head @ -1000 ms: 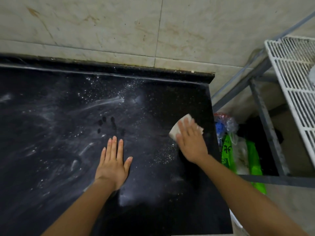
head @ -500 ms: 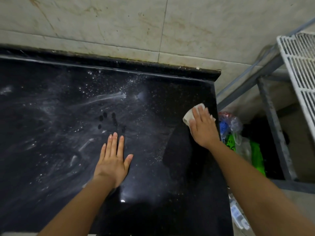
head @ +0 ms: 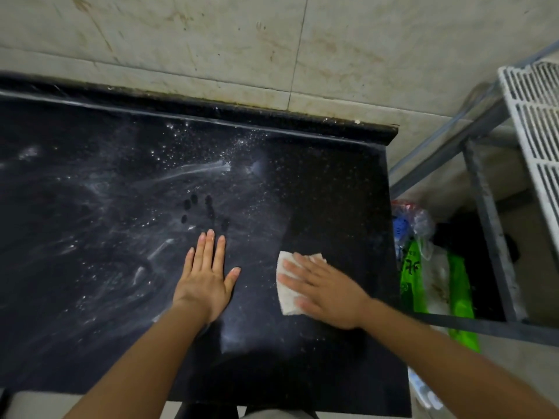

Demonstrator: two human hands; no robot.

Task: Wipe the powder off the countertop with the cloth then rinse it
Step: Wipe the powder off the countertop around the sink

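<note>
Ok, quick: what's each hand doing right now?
Left hand: open, flat on the countertop, holding nothing.
Right hand: open, straight fingers pressing the cloth onto the countertop.

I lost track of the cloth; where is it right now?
In the head view, the white cloth lies on the black countertop near its right end, pressed under the right hand, with the left hand flat just to its left.

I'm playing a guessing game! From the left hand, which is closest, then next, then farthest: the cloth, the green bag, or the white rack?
1. cloth, just right of the left hand, under the right hand.
2. green bag, past the countertop's right edge.
3. white rack, far right, up top.
</note>
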